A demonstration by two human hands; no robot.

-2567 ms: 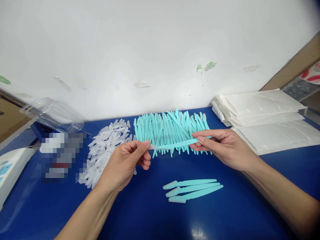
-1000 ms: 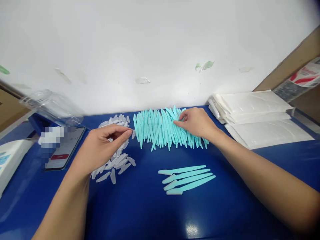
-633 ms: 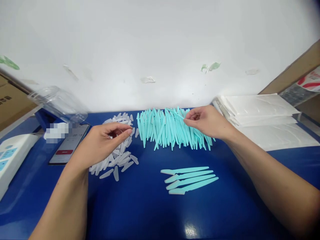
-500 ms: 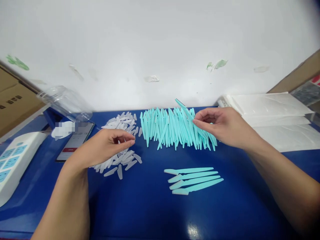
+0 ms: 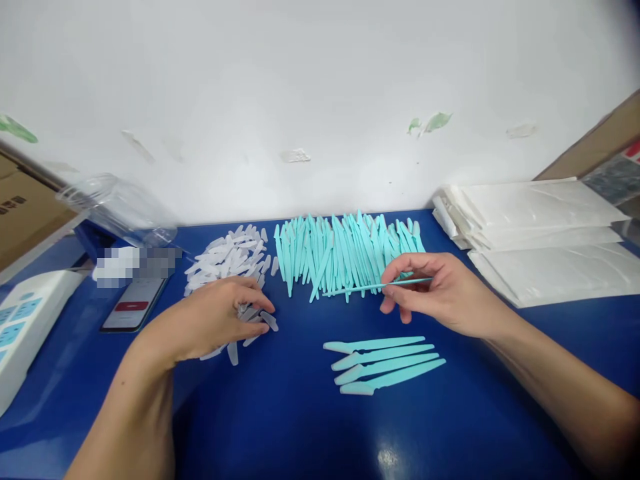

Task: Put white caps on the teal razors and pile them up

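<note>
My right hand pinches a mint-green eyebrow razor between thumb and fingers. The razor is seen edge-on, roughly level, with its head end pointing left. My left hand is low over a heap of translucent blade caps, thumb and forefinger apart on either side of a loose cap. Part of the heap is hidden under that hand. Behind my right hand lies a broad pile of mint-green razors. Several razors rest in a fanned row nearer me, heads to the left and whitish caps over them.
White plastic bags are stacked at the right. To the left are a phone, a white power strip, a clear plastic jar on its side and a cardboard box. A white wall borders the blue table.
My right hand has lowered the razor from above the pile and turned it nearly level. My left hand has moved down to the caps at the heap's near edge.
</note>
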